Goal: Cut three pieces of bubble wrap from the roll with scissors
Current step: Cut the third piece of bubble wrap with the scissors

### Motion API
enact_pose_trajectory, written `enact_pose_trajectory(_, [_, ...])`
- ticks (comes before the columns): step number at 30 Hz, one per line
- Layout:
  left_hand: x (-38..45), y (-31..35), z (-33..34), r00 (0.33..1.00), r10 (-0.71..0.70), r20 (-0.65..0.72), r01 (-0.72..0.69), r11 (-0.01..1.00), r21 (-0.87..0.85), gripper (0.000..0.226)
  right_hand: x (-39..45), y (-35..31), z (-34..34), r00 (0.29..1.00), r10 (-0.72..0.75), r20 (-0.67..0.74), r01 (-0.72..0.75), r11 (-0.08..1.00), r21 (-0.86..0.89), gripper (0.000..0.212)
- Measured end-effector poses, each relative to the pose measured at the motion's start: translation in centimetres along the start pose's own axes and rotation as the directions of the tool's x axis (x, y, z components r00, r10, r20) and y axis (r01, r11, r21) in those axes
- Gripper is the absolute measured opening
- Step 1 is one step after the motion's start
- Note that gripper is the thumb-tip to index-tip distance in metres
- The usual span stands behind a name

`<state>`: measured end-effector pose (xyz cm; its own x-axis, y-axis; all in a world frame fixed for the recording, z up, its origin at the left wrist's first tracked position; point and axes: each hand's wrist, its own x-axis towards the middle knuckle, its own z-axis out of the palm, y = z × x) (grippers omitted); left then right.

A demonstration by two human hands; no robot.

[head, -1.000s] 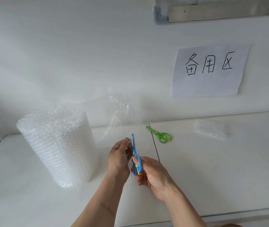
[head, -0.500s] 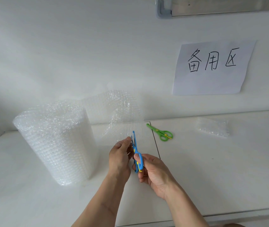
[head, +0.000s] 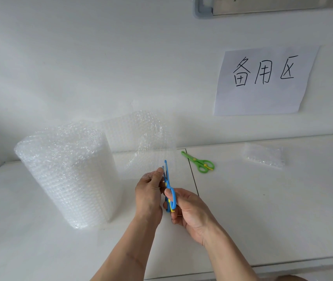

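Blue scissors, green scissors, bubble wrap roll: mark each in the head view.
blue scissors (head: 170, 196): head view, on the blue handle loop.
green scissors (head: 200, 163): head view, near the pivot.
bubble wrap roll (head: 68, 175): head view, on its side wall.

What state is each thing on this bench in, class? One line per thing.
bubble wrap roll: upright, partly unrolled
loose sheet: pinched by left hand
blue scissors: in right hand, blades at sheet
green scissors: lying unused, closed
cut piece: lying flat, apart
paper sign: stuck on wall
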<state>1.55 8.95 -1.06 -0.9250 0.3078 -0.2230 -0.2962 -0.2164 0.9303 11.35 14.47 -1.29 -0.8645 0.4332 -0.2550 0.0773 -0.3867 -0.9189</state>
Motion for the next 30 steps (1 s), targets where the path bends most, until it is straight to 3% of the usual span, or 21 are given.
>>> enact_pose_trajectory(9, [-0.81,0.16,0.44,1.0,-0.012,-0.025,0.011,0.999,-0.037,0.023,0.11,0.54,-0.5,1.0,-0.007,0.012,0.007,1.0,0.002,0.012])
enact_pose_trajectory(14, [-0.42,-0.19,-0.05,0.997,-0.079,0.024,0.082,0.986,-0.144,0.029,0.15,0.64,-0.51,1.0,-0.006,0.02,0.006,1.0,-0.009,0.012])
enact_pose_trajectory(21, [0.13,0.33,0.11,0.997,-0.078,0.012,0.079,0.986,-0.146,0.012,0.0,-0.03,-0.03,1.0,0.008,0.009,-0.008,1.0,0.006,0.015])
enact_pose_trajectory(30, [-0.52,-0.31,0.14,0.987,-0.151,0.06,0.16,0.969,-0.189,0.023,0.07,0.26,-0.11,1.0,-0.021,0.011,0.021,1.0,0.01,0.027])
